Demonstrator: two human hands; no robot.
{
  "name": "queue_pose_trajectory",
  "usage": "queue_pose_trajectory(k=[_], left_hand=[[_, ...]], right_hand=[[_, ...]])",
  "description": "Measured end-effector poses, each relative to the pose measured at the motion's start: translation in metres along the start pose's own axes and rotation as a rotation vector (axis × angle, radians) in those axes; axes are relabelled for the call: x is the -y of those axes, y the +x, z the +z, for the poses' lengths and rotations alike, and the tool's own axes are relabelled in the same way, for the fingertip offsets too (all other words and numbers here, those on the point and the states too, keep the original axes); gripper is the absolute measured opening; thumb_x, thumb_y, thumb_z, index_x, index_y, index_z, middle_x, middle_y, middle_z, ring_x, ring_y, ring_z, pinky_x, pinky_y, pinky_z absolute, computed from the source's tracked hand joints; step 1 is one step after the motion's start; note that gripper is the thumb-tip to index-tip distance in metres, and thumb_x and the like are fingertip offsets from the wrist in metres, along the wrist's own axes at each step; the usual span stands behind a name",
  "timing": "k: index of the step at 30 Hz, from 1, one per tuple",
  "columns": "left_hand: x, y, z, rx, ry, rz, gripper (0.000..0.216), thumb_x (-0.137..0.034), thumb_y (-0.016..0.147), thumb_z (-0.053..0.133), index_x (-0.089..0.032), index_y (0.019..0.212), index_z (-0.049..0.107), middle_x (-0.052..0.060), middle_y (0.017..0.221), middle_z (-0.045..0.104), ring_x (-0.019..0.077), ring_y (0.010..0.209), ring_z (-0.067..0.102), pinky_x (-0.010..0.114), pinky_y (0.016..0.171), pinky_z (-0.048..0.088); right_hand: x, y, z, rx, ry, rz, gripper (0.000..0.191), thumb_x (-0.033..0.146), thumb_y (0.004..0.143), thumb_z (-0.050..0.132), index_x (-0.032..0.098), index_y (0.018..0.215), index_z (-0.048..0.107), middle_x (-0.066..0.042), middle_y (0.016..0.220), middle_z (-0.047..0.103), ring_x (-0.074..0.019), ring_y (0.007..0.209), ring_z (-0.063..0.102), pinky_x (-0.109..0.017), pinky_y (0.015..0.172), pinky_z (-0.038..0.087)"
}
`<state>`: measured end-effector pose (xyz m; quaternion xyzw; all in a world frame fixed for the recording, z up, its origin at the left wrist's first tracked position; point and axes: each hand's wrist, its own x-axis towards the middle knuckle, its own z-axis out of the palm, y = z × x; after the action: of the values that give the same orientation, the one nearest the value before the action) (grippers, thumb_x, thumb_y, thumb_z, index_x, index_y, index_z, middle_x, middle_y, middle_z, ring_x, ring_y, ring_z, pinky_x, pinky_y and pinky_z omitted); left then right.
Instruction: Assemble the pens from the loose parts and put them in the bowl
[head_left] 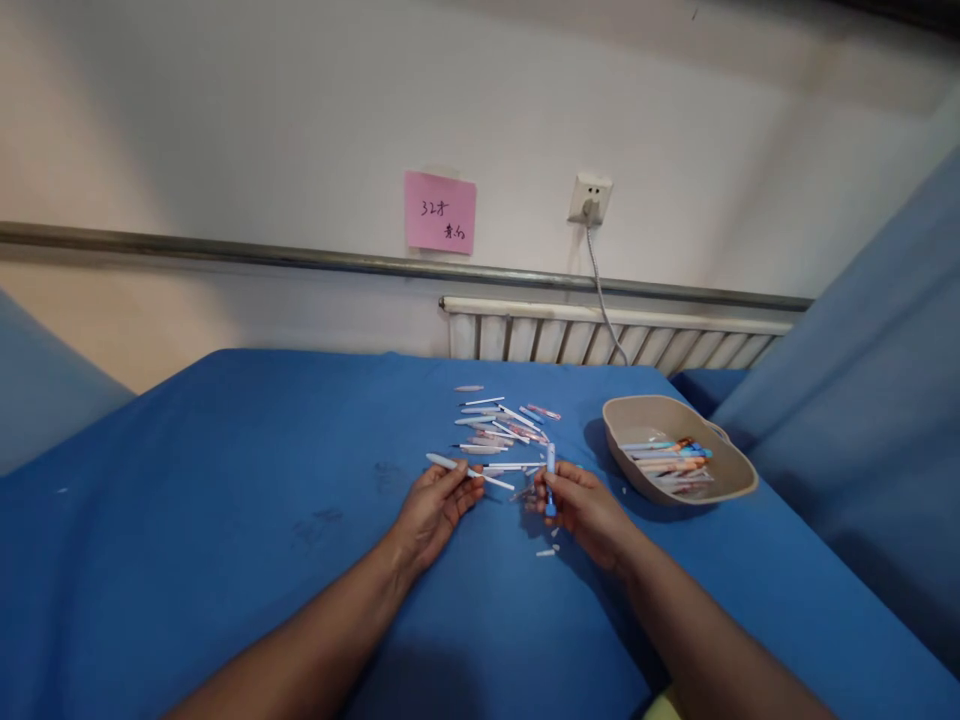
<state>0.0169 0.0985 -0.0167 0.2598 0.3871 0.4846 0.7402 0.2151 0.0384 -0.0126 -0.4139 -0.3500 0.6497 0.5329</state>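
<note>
My left hand (439, 507) pinches a pale pen barrel (445, 461), and a thin white refill (496, 482) sticks out from it toward the right. Upright in the fingers of my right hand (581, 505) is a light-blue pen part (551, 460) with a darker blue lower end. Both hands are just above the blue cloth, a short way apart. Beyond them lies a loose pile of pen barrels and white refills (517, 416), some with dark tips. Small white pieces (546, 552) lie below my right hand.
A beige basket (619, 420) with pens and pen parts in it stands on the blue-covered table (262, 480) at right. Behind are a white radiator (547, 335), a metal rail, and a socket (591, 197) with a plugged-in cord. A pink note (440, 212) is on the wall.
</note>
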Motion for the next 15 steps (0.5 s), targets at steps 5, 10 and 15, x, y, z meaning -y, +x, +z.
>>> queue_pose_trajectory(k=[5,10,15], left_hand=[[-0.002,0.001,0.000,-0.022,-0.013,0.017,0.008,-0.006,0.087,0.055,-0.011,0.082,0.058,0.009,0.080,0.071,0.0127,0.063,0.068,0.023,0.063,0.059],[-0.004,0.002,0.000,-0.029,-0.021,0.014,0.009,-0.006,0.088,0.054,-0.010,0.082,0.059,0.009,0.081,0.071,0.0131,0.064,0.069,0.023,0.062,0.059],[-0.004,0.002,0.000,-0.050,-0.020,0.036,0.012,-0.006,0.088,0.054,-0.010,0.079,0.060,0.009,0.079,0.071,0.0124,0.063,0.068,0.022,0.061,0.059]], right_hand=[[-0.006,0.006,0.002,0.096,-0.263,-0.075,0.036,0.051,0.078,0.061,0.016,0.085,0.060,0.003,0.062,0.050,-0.0071,0.046,0.041,-0.021,0.045,0.031],[-0.011,0.014,-0.006,0.033,-0.611,-0.199,0.037,0.052,0.085,0.048,0.017,0.088,0.060,0.002,0.063,0.053,-0.0111,0.053,0.047,-0.025,0.055,0.037],[-0.006,0.011,-0.011,0.075,-1.159,-0.355,0.028,0.035,0.092,0.041,0.020,0.085,0.063,-0.001,0.073,0.064,-0.0156,0.071,0.057,-0.029,0.077,0.039]])
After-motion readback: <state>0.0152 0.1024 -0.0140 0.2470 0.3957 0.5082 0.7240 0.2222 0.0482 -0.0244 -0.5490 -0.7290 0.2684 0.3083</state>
